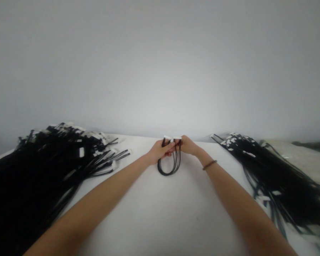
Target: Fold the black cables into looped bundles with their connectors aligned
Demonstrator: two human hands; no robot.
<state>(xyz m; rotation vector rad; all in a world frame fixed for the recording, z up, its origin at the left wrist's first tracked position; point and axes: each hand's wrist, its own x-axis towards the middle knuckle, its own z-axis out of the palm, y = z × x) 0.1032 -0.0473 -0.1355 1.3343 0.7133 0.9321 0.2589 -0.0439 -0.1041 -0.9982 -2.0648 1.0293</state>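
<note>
A black cable [167,174] with white connectors at its ends hangs in a U-shaped loop above the white table. My left hand [159,150] is closed on the cable near one white end. Close beside it, my right hand [187,145] pinches the cable by the other connector. Both connectors point up and lie side by side, a small distance apart. The fingertips of the two hands nearly meet between the cable's sides.
A large heap of black cables [50,167] with white connectors covers the left of the white table [160,220]. A smaller pile of similar cables [277,174] lies at the right, beside a pale plastic bag [298,156]. A plain wall [160,64] rises behind.
</note>
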